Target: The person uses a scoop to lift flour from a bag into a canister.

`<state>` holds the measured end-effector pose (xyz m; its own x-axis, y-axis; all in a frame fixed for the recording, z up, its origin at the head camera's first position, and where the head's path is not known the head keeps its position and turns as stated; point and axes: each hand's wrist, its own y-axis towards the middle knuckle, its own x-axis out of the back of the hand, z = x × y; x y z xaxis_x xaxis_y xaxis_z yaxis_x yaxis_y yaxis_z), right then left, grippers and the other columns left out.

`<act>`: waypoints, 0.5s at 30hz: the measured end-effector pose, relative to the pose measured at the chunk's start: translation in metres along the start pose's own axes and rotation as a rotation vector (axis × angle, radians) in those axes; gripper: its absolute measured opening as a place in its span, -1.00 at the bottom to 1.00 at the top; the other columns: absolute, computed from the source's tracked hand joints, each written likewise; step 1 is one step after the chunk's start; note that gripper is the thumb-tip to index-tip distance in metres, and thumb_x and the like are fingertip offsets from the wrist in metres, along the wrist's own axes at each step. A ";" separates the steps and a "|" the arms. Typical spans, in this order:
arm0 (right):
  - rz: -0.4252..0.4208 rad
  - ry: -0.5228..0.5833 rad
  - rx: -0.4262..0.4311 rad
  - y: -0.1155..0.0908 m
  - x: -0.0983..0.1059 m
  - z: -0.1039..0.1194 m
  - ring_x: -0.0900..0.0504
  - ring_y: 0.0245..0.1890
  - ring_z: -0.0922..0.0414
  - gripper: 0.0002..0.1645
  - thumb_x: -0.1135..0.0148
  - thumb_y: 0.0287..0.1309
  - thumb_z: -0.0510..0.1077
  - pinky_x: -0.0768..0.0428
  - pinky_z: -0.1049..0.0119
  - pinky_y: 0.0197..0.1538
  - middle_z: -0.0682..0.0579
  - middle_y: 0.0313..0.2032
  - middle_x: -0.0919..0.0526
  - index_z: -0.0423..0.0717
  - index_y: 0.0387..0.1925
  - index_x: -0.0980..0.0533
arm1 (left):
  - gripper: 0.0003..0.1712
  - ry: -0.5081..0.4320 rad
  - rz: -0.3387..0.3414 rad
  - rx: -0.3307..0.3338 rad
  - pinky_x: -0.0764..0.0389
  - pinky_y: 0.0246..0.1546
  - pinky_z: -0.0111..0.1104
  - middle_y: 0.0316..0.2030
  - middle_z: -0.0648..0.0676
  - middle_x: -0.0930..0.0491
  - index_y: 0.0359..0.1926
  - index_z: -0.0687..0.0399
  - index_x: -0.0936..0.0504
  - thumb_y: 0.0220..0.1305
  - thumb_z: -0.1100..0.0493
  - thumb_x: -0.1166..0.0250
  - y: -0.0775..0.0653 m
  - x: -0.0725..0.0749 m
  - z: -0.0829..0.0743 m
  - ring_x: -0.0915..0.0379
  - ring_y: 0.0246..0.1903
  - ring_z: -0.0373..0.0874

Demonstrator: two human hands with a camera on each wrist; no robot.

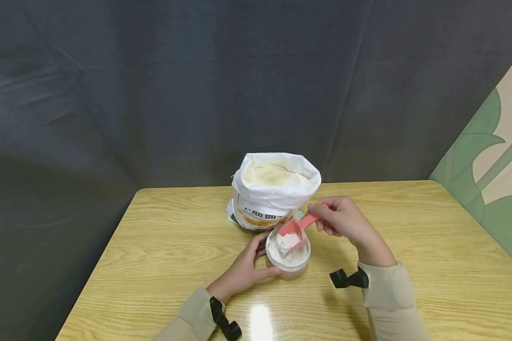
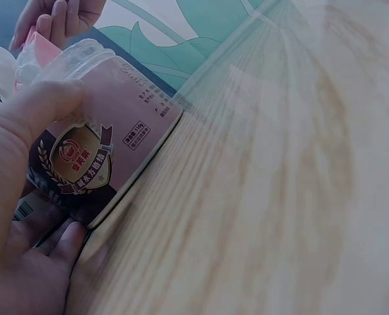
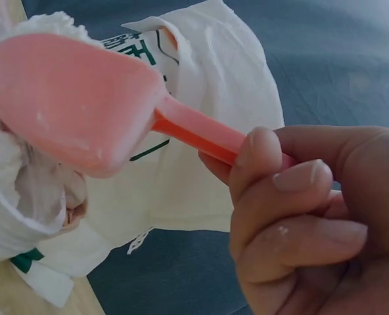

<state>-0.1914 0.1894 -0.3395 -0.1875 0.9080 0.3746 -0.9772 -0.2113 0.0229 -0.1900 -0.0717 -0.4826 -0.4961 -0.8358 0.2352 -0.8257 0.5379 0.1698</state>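
My right hand [image 1: 343, 222] pinches the handle of a pink scoop [image 3: 76, 98]. White flour lies in the scoop, which tilts down over the mouth of a round plastic jar [image 1: 288, 272]. Flour [image 1: 296, 258] also fills the jar near its rim. With thumb and fingers spread round its side, my left hand [image 1: 249, 265] holds the jar on the table. In the left wrist view the jar shows a pink and dark printed label [image 2: 129, 125]. Right behind the jar stands a white flour bag [image 1: 264, 201], its top rolled open and flour inside.
The wooden table [image 1: 166, 237] has its back edge against a dark curtain [image 1: 196, 94]. A green and beige leaf-patterned wall [image 1: 495, 189] is at the right. Black camera mounts [image 1: 349, 278] sit on both wrists.
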 end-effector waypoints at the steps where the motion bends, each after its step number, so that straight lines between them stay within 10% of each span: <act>1: 0.001 -0.008 0.000 -0.001 0.000 0.001 -0.32 -0.72 0.30 -0.62 -0.19 0.42 -0.10 -0.24 0.52 -0.68 0.04 -0.66 -0.52 -0.40 -0.33 -0.61 | 0.03 0.000 -0.001 0.001 -0.33 0.40 -0.36 0.45 0.03 -0.22 0.54 0.01 -0.10 0.20 0.16 -0.52 0.000 0.000 0.000 -0.20 0.41 -0.11; 15: -0.089 -0.109 0.031 -0.010 0.001 0.013 -0.34 -0.71 0.24 -0.67 -0.25 0.38 -0.10 -0.33 0.43 -0.65 -0.01 -0.66 -0.51 -0.35 -0.30 -0.65 | -0.02 0.012 0.000 -0.009 -0.32 0.41 -0.30 0.45 0.11 -0.22 0.54 0.01 -0.11 0.24 0.25 -0.47 0.000 0.000 0.003 -0.19 0.42 -0.02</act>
<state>-0.1801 0.1874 -0.3271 -0.0869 0.8793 0.4682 -0.9855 -0.1447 0.0888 -0.1906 -0.0717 -0.4853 -0.4928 -0.8344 0.2469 -0.8233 0.5390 0.1780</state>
